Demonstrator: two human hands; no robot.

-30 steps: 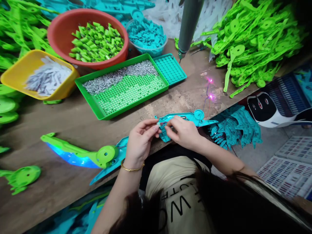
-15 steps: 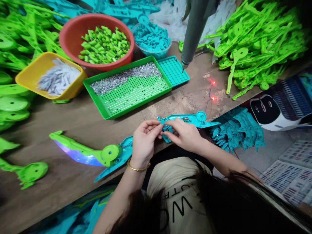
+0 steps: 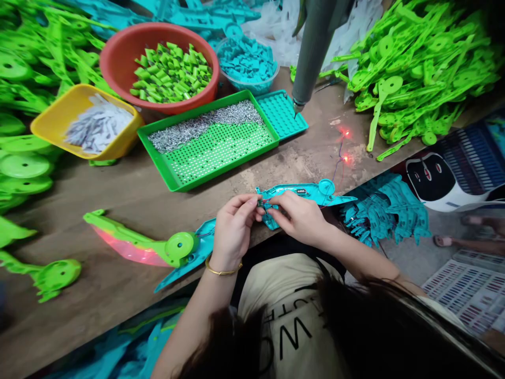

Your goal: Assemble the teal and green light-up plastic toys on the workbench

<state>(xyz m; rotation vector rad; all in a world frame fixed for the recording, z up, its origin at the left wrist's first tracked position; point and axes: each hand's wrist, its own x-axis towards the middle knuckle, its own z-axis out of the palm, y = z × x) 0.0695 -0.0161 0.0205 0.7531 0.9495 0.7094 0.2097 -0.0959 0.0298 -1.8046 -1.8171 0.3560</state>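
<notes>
My left hand pinches a small dark circuit board between thumb and fingertips. Thin wires run beside it. The thumb and fingers of my right hand close together just to its right; what they grip is too small to make out. Under both hands lies a blue toy bow half-shell at the table's edge, its middle partly hidden by my fingers. Joined to its left end is a green bow arm with a clear strip glowing red. Two red lights on thin wires lie beyond the shell.
A green tray of screws sits ahead, beside a blue tray. Behind are a red bowl of green parts and a yellow bin of whitish pieces. An electric screwdriver hangs above. Green parts are heaped at right.
The small dark board now shows between my fingertips, where a blue bit showed before. The clear strip's glow has turned from blue-violet to red. Someone's feet have come into view at right.
</notes>
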